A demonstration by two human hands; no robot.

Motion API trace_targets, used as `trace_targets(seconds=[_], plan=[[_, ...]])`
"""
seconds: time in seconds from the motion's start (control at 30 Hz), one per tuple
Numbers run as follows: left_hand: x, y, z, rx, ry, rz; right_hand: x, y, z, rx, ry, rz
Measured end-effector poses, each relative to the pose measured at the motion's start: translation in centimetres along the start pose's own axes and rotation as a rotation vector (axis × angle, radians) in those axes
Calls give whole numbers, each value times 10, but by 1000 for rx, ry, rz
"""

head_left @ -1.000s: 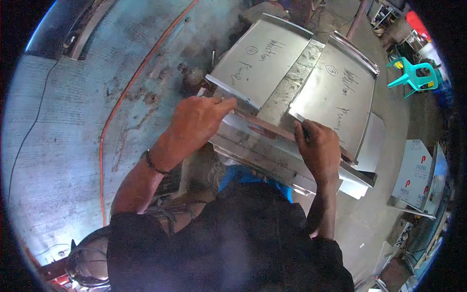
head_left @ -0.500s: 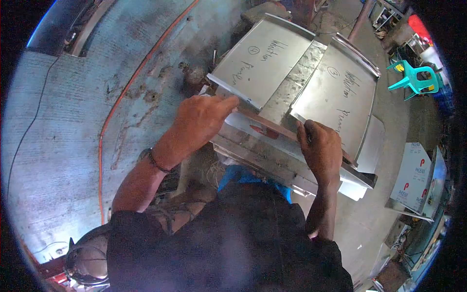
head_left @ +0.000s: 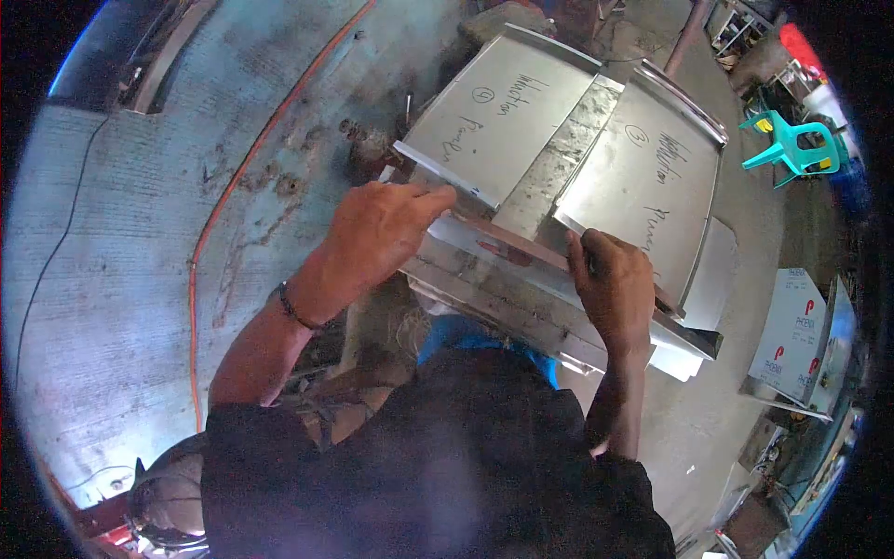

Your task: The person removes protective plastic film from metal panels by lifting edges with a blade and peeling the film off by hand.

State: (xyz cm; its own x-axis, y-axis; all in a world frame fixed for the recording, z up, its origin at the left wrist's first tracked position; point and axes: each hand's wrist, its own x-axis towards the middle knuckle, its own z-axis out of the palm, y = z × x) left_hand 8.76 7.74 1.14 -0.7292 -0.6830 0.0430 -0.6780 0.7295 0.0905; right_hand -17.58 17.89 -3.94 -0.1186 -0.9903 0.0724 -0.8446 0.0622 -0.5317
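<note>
My left hand (head_left: 386, 219), with a dark bracelet on its wrist, is closed on the left part of a long brown metal bar (head_left: 521, 244) along the near edge of the bench. My right hand (head_left: 612, 279) closes around something dark near the bar's right part; its fingers hide most of it. Past my left hand lies a metal panel (head_left: 507, 107) marked with a circled 4. Beyond my right hand is a second metal panel (head_left: 643, 172), marked with a circled 3. Both have raised edges and handwriting.
An orange hose (head_left: 244, 168) runs along the bluish surface at left. A green plastic chair (head_left: 792, 149) stands at the upper right. Film-covered sheets (head_left: 790, 335) stand at the right. Below the bar is the bench frame (head_left: 503, 303).
The view has shifted very slightly. Both hands stay in about the same places, and the panels lie as before.
</note>
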Motion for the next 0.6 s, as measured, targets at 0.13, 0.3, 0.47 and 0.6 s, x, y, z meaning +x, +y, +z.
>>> trace_targets(seconds=[0.13, 0.3, 0.47, 0.6], plan=[[1, 1, -2, 77, 20, 26, -2, -1, -1, -21, 18, -28], [-1, 1, 4, -17, 32, -12, -3, 1, 1, -1, 10, -28], [0, 0, 3, 44, -6, -34, -1, -3, -2, -17, -12, -12], [-1, 2, 0, 34, 51, 4, -3, -3, -2, 0, -11, 3]])
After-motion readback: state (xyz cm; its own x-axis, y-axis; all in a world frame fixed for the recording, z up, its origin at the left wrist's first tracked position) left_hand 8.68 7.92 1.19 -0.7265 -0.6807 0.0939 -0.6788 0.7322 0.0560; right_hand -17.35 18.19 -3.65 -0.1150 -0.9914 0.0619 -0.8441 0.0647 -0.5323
